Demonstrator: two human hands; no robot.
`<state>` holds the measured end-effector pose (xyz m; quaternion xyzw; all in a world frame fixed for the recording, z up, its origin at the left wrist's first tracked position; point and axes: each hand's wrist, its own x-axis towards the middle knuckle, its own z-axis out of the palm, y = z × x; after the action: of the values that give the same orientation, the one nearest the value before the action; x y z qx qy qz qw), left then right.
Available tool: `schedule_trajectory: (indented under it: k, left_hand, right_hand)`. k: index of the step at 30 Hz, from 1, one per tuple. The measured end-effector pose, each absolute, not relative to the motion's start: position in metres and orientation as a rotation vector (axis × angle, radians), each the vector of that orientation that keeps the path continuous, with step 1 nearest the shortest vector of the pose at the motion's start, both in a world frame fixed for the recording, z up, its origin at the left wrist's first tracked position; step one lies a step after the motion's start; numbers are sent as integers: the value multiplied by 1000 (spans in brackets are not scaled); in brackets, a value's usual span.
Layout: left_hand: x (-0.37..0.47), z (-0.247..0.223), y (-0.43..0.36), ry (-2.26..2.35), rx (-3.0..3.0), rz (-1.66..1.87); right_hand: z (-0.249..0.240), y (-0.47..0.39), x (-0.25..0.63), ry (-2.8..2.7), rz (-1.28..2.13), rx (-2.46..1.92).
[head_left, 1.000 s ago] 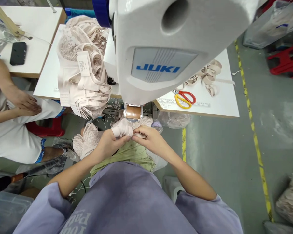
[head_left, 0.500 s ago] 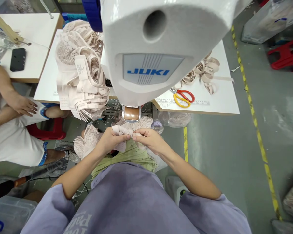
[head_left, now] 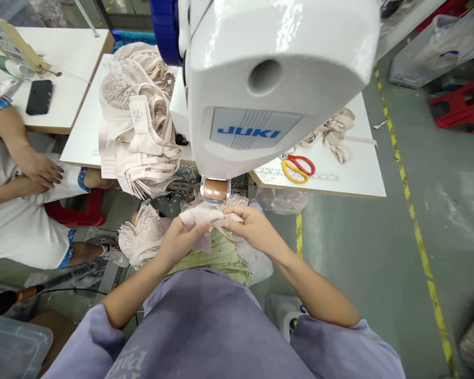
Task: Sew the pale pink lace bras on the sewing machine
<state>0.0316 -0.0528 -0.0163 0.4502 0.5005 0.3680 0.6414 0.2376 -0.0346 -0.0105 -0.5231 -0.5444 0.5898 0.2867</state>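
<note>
Both my hands pinch a pale pink fabric band (head_left: 203, 217) just below the head of a white JUKI sewing machine (head_left: 260, 84). My left hand (head_left: 179, 241) grips the band's left end, and a lace bra piece (head_left: 142, 234) hangs off to its left. My right hand (head_left: 253, 227) holds the band's right end between thumb and fingers. The machine's brown end plate (head_left: 215, 190) sits directly above the band. The needle area is hidden behind the machine head.
A pile of beige bras (head_left: 136, 121) lies on the white table (head_left: 79, 142) at the left. Red and yellow scissors (head_left: 298, 166) and coiled elastic strips (head_left: 334, 131) lie at the right. Another person (head_left: 19, 205) sits at the left, near a black phone (head_left: 39, 96). Red stools (head_left: 464, 102) stand far right.
The band has been drawn out longer between my hands, and my right hand has shifted slightly right. My head view has tilted, showing more of the machine's top.
</note>
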Motion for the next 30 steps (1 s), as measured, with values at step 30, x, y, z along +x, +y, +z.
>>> schedule_trajectory:
  k: [30]
  left_hand:
    - [0, -9, 5, 1046, 2917, 620]
  right_hand:
    - [27, 20, 244, -2169, 811, -1292]
